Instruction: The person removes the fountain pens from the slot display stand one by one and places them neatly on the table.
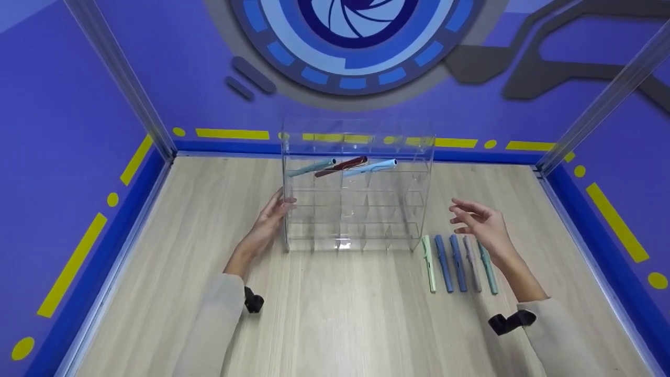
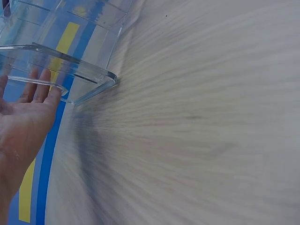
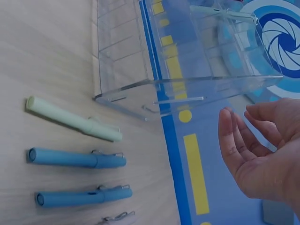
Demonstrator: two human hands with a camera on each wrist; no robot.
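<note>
Saw blue-purple printed wall panels [image 1: 172, 78] w/ yellow dashes, well beyond both sets of fingers. Noted pale wood-grain tabletop [image 1: 335, 319] below all fingers. Found clear acrylic multi-compartment rack [image 1: 357, 206] standing upright btwn the hands, touching L fingers, apart from R fingertips. Saw pale grey sleeves [image 1: 209, 319] on the near side of the fingers, each w/ a small black wrist cam [image 1: 254, 301]. Saw left hand [image 1: 268, 220] grasping rack's L side edge, w/ thumb at front & fingers along outer face. Saw right hand [image 1: 487, 225] released just off rack's R side, w/ fingers loosely bent & tips parted.

Counted three slim pens tilted in rack's upper part, up & to R of L fingers: teal pen [image 1: 312, 168], dark red pen [image 1: 340, 167], light blue pen [image 1: 370, 167]; couldn't tell exact compartments. Counted five more flat on tabletop, on the near side of R fingers, L to R: pale green pen [image 1: 429, 264] nearest rack, first blue pen [image 1: 444, 263], second blue pen [image 1: 458, 263], greyish-mauve pen [image 1: 472, 264], blue-green pen [image 1: 489, 268] by R palm.
</note>
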